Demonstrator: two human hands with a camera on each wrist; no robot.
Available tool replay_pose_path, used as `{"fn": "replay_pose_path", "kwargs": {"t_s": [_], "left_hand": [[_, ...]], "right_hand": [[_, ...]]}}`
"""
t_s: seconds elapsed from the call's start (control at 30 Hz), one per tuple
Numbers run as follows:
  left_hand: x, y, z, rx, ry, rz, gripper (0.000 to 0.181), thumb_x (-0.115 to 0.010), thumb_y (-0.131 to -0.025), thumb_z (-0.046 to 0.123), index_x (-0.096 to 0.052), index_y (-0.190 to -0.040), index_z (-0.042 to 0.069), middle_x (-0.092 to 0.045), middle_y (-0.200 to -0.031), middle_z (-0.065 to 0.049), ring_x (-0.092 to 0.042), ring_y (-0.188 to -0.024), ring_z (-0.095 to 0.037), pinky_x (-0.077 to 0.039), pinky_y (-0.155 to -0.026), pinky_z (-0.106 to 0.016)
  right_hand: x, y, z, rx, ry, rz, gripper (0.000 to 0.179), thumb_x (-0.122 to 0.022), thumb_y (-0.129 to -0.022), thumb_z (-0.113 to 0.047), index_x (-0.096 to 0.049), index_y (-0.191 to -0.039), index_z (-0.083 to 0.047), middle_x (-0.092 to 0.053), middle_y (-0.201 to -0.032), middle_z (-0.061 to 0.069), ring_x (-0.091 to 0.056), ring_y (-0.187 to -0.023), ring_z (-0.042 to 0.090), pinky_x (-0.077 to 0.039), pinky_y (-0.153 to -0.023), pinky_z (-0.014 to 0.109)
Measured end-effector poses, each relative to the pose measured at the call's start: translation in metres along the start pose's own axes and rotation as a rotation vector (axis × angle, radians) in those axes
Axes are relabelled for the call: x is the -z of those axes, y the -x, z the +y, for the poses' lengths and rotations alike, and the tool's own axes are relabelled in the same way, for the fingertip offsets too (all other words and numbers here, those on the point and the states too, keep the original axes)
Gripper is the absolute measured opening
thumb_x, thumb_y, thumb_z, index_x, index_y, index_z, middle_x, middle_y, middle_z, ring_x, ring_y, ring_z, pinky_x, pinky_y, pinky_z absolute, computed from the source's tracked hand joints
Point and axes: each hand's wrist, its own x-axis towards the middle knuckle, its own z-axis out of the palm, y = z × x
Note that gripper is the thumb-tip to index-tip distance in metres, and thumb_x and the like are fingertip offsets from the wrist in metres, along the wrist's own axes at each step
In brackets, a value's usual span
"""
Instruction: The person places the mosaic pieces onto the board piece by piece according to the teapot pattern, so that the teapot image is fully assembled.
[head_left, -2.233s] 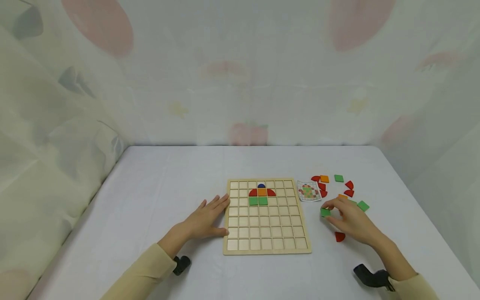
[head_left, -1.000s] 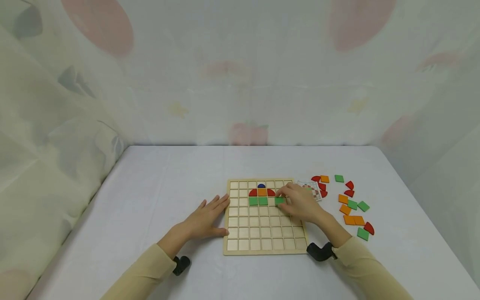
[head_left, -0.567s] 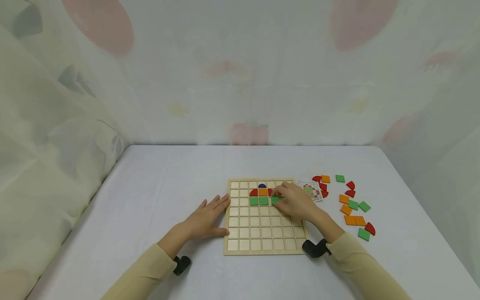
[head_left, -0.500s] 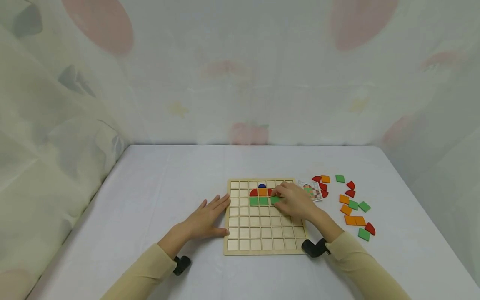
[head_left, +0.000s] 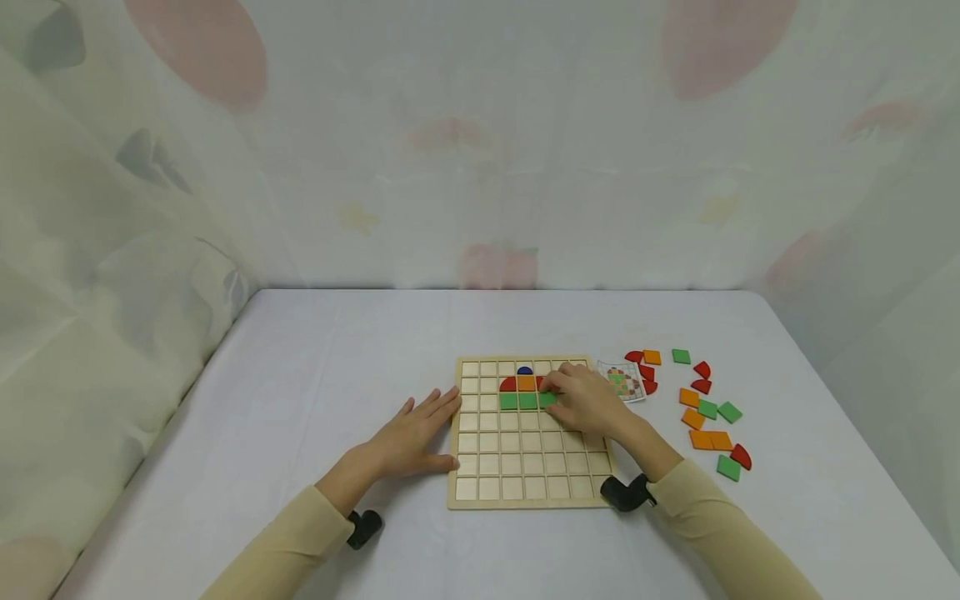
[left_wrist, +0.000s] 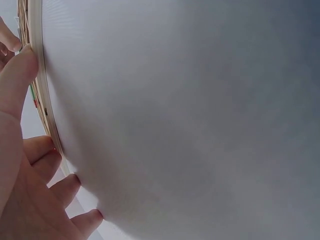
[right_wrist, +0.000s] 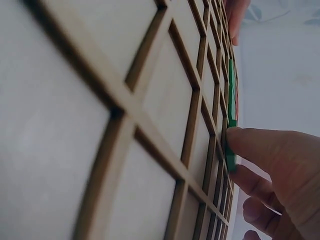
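A wooden grid board point(head_left: 525, 503) lies on the white table. My left hand point(head_left: 408, 442) rests along its left edge, fingers spread; the left wrist view shows thumb and fingertips touching the board's side. Over the upper right cells, my right hand point(head_left: 588, 404) pinches a green square tile point(right_wrist: 230, 150) between thumb and finger. That tile sits right of two green tiles point(head_left: 517, 402) in the third row; in the right wrist view it stands slightly proud of them. Above are an orange square point(head_left: 526, 383), a blue half-round piece point(head_left: 525, 371) and red quarter-rounds point(head_left: 508, 384), the right one partly hidden by my fingers.
Right of the board lies a printed pattern card point(head_left: 622, 382), partly behind my right hand. Loose orange tiles point(head_left: 701, 440), green tiles point(head_left: 729, 467) and red quarter-round pieces point(head_left: 741, 456) are scattered farther right. A patterned cloth hangs behind the table.
My right hand has carried the green tile from the table at right onto the board, then shifted it slightly left beside the other green tiles. My left hand has stayed put.
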Motion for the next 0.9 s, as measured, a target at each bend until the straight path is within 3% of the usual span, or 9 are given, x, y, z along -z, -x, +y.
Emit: {"fn": "replay_pose_path", "kwargs": {"t_s": [0.53,0.7,0.9], "left_hand": [[0.0,0.0,0.0,-0.004,-0.006,0.006,0.089,-0.066,-0.08,0.047,-0.022,-0.147,0.007,-0.016,-0.154,-0.005,-0.017,-0.14,-0.031,-0.016,-0.107,-0.06],[-0.001,-0.001,0.0,0.0,-0.007,0.006,0.09,-0.067,-0.08,0.047,-0.022,-0.147,0.007,-0.016,-0.154,-0.005,-0.017,-0.14,-0.031,-0.016,-0.108,-0.059],[-0.001,-0.001,0.0,0.008,-0.008,0.004,0.09,-0.067,-0.08,0.047,-0.022,-0.147,0.008,-0.016,-0.154,-0.005,-0.017,-0.14,-0.031,-0.016,-0.108,-0.059]], "right_hand": [[0.0,-0.002,-0.001,-0.011,0.019,-0.002,0.022,-0.071,-0.076,-0.02,-0.066,-0.097,-0.016,-0.06,-0.092,0.0,-0.054,-0.083,0.017,-0.045,-0.07,0.035],[0.002,0.003,0.001,-0.03,-0.043,0.022,0.02,-0.067,-0.078,-0.017,-0.066,-0.098,-0.016,-0.061,-0.094,-0.001,-0.055,-0.088,0.017,-0.047,-0.075,0.036],[0.014,0.012,0.007,-0.066,-0.127,0.067,0.017,-0.067,-0.082,-0.014,-0.065,-0.098,-0.013,-0.06,-0.093,0.0,-0.054,-0.085,0.017,-0.047,-0.07,0.032]]}}
